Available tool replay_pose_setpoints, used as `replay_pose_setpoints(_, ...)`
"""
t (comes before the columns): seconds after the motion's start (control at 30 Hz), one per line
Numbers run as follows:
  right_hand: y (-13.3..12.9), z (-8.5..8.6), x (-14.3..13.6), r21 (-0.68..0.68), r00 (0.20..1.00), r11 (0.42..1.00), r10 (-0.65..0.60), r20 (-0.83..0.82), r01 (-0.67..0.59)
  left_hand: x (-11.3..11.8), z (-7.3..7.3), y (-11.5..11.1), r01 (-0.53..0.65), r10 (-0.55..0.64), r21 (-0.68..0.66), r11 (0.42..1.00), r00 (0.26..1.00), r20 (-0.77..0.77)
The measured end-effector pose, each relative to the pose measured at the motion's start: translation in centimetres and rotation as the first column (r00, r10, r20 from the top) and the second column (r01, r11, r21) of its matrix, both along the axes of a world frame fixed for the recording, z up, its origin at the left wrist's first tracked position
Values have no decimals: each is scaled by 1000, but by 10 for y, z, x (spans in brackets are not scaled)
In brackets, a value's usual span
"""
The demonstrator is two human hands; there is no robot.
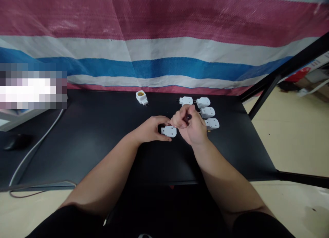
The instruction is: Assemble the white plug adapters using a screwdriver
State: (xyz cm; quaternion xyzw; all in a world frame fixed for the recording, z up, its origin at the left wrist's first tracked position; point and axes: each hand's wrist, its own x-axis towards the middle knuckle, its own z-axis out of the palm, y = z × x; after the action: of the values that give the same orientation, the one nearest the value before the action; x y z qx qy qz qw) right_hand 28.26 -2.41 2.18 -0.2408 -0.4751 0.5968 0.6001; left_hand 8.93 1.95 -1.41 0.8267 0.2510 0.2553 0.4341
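A white plug-in lamp holder (pixel 169 131) lies screw-hole side up on the black table, with several small holes in its face. My left hand (pixel 151 129) grips it from the left, thumb on the near side and fingers on the far side. My right hand (pixel 191 126) is closed in a fist around a screwdriver (pixel 188 117), whose dark handle end shows. The fist is just right of the held lamp holder; the screwdriver's shaft and tip are hidden by the fingers. Beyond my hands, another lamp holder (pixel 141 97) lies with its brass-coloured socket facing up.
Several more white lamp holders (pixel 207 112) lie to the right, close behind my right hand. At the left are a black mouse (pixel 17 141) and a pale cable (pixel 38 142). A striped tarp (pixel 159 66) hangs behind the table (pixel 102 111); a black frame post (pixel 282 66) stands right.
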Motion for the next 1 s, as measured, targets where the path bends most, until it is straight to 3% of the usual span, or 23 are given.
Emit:
replay_pose_setpoints(0.3, 3, -2, 1, 31, 999, 999, -39, -23, 39, 0, 0, 0, 0, 0, -3, 1000, 1000, 26)
replay_pose_setpoints(0.4, 2, 0, 2, 2, 1000, 1000, -6, -13, 6, 0, 0, 0, 3, -3, -3, 1000, 1000, 9)
replay_pose_setpoints(0.6, 1, -4, 2, 84, 1000, 996, 25, -17, -23, 0, 0, 0, 9, -10, 19, 1000, 999, 39)
replay_pose_setpoints(1.0, 3, 7, 6, -119, 997, 990, -76, -8, 74, 0, -2, 0, 29, -30, 27, 999, 999, 41)
